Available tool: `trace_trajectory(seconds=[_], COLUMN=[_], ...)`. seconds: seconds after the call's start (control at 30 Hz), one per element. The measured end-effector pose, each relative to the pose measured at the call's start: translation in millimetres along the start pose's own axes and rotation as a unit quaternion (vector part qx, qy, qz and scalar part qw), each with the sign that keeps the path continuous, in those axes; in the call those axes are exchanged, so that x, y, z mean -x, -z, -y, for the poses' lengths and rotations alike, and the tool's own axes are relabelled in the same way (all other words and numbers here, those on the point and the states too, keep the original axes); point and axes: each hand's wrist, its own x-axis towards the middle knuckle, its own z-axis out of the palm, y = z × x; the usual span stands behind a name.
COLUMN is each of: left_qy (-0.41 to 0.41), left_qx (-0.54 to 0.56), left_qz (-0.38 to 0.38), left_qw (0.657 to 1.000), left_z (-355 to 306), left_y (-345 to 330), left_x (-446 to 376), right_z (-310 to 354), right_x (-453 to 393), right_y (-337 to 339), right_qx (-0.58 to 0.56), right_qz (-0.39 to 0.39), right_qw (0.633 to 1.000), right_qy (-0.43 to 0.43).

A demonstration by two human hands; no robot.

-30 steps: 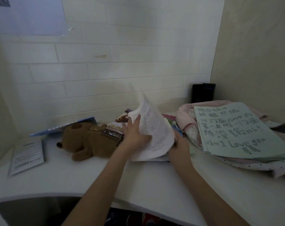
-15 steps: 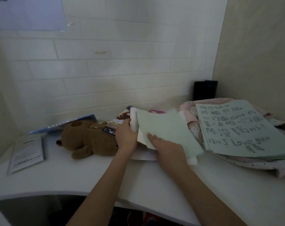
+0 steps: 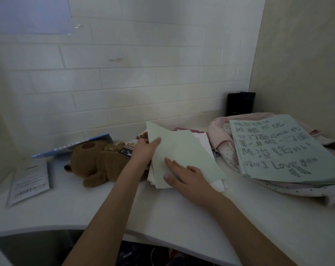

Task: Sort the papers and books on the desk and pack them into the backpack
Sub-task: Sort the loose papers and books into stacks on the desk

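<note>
Now we see the white desk [image 3: 162, 212], the pink backpack [image 3: 223, 139] at its right under a written green sheet [image 3: 281, 146], and mid-desk the paper pile [image 3: 182, 156]: our right hand [image 3: 187, 175] lies flat on it, fingers spread, while our left hand [image 3: 143, 150] pinches its left edge.

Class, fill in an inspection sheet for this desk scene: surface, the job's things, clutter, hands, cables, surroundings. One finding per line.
Surface: white desk, curved front edge, mostly bare near the person.
Job's things: plain green sheet on top of a paper pile; handwritten green sheets lying on the pink dotted backpack; blue booklet at the wall; leaflet far left; magazine partly hidden.
Clutter: brown plush bear lying down; black box in the corner.
Hands: left hand grips the green sheet's left edge; right hand presses flat on it.
Cables: nothing seen.
Surroundings: white tiled wall, beige side wall.
</note>
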Motion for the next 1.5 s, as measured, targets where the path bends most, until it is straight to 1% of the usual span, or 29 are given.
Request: trace_trajectory(seconds=[0.07, 0.13, 0.23, 0.27, 0.3, 0.33, 0.37, 0.4, 0.47, 0.5, 0.53, 0.57, 0.6, 0.63, 0.67, 0.73, 0.8, 0.93, 1.0, 1.07, 1.13, 1.2, 1.27, 1.33, 1.4, 1.43, 1.47, 1.5], left_qy=[-0.001, -0.02, -0.121, -0.144, -0.148, -0.138, -0.117, -0.094, -0.079, -0.086, -0.094, -0.1, -0.1, -0.098, -0.095, -0.113, -0.143, -0.156, -0.16, -0.156, -0.163, -0.155, -0.14, -0.134, -0.13, -0.126, -0.116, -0.102], left_qx=[0.041, 0.037, 0.007, -0.002, 0.001, 0.013, 0.028, 0.036, 0.01, 0.001, 0.002, 0.016, 0.036, 0.061, 0.088, 0.13, 0.15, 0.116, 0.102, 0.085, 0.066, 0.068, 0.062, 0.065, 0.08, 0.092, 0.118, 0.146], left_qz=[0.034, 0.044, 0.053, 0.059, 0.06, 0.05, 0.042, 0.044, 0.071, 0.077, 0.07, 0.06, 0.053, 0.048, 0.046, 0.06, 0.086, 0.122, 0.148, 0.159, 0.158, 0.152, 0.129, 0.112, 0.091, 0.079, 0.064, 0.05], left_qw=[0.999, 0.998, 0.991, 0.988, 0.987, 0.989, 0.992, 0.994, 0.994, 0.993, 0.993, 0.993, 0.993, 0.992, 0.991, 0.983, 0.974, 0.973, 0.971, 0.971, 0.972, 0.974, 0.98, 0.983, 0.984, 0.985, 0.984, 0.983], left_z=[-0.7, 1.1, 0.0, 0.1, 0.2, 0.6, -1.3, -2.2, -2.6, -3.0, -4.4, -7.5, -11.4, -17.4, -25.3, -40.5, -57.0, -76.7, -77.2, -75.4, -71.6, -68.3, -68.4, -71.1, -77.6, -79.2, -80.8, -83.4], left_y=[5.1, 7.7, 1.0, -3.7, -7.8, -10.1, -10.5, -9.4, -6.4, -4.5, -2.1, 0.6, 5.1, 12.2, 20.6, 37.6, 46.9, 41.8, 42.9, 45.7, 42.0, 31.4, 21.7, 16.9, 14.4, 12.7, 9.2, 4.7], left_x=[3.8, 5.7, 17.7, 21.8, 23.9, 23.3, 24.6, 23.0, 21.0, 22.8, 25.0, 25.8, 25.0, 25.4, 26.5, 28.5, 34.9, 48.7, 48.9, 48.3, 49.7, 51.3, 50.3, 44.3, 41.7, 39.8, 37.0, 35.1], right_z=[-0.1, -0.5, -2.3, -2.1, -2.0, -1.6, -3.4, -6.6, -18.9, -24.0, -28.6, -32.5, -34.6, -35.6, -33.5, -24.6, -16.4, 2.5, -1.8, -9.5, -16.1, -18.2, -16.1, -16.1, -19.3, -21.1, -22.3, -23.8], right_x=[-0.9, -1.0, -2.5, -2.8, -3.3, -3.3, -3.6, -4.0, -5.5, -4.7, -3.3, -2.1, -0.1, 1.9, 3.6, 4.7, -1.7, -10.7, -3.1, 10.7, 18.0, 14.3, 7.5, 2.6, 0.2, 0.1, 1.6, 4.5], right_y=[-0.3, -1.4, -0.8, -0.9, -1.3, -1.1, -0.8, 0.7, 6.6, 11.3, 15.9, 19.8, 23.6, 27.0, 32.5, 52.6, 78.1, 124.8, 137.9, 143.7, 135.7, 118.3, 108.4, 113.3, 120.6, 121.1, 121.7, 123.1], right_qx=[-0.012, 0.004, 0.002, -0.019, -0.057, -0.108, -0.151, -0.161, -0.111, -0.106, -0.13, -0.171, -0.22, -0.274, -0.335, -0.449, -0.487, -0.492, -0.507, -0.52, -0.527, -0.505, -0.48, -0.489, -0.5, -0.494, -0.473, -0.432], right_qz=[0.001, 0.007, 0.003, -0.001, -0.013, -0.038, -0.08, -0.148, -0.306, -0.36, -0.389, -0.397, -0.388, -0.373, -0.354, -0.31, -0.283, -0.232, -0.179, -0.156, -0.167, -0.177, -0.201, -0.227, -0.237, -0.236, -0.228, -0.211], right_qw=[1.0, 1.0, 1.0, 1.0, 0.998, 0.993, 0.985, 0.976, 0.943, 0.92, 0.898, 0.878, 0.864, 0.853, 0.844, 0.821, 0.817, 0.834, 0.841, 0.839, 0.833, 0.844, 0.853, 0.841, 0.83, 0.833, 0.845, 0.867], right_qy=[0.0, 0.003, 0.014, 0.024, 0.03, 0.028, 0.014, -0.006, -0.069, -0.114, -0.162, -0.205, -0.233, -0.241, -0.225, -0.167, -0.119, -0.092, -0.059, -0.039, -0.022, -0.04, -0.044, -0.047, -0.065, -0.081, -0.106, -0.128])
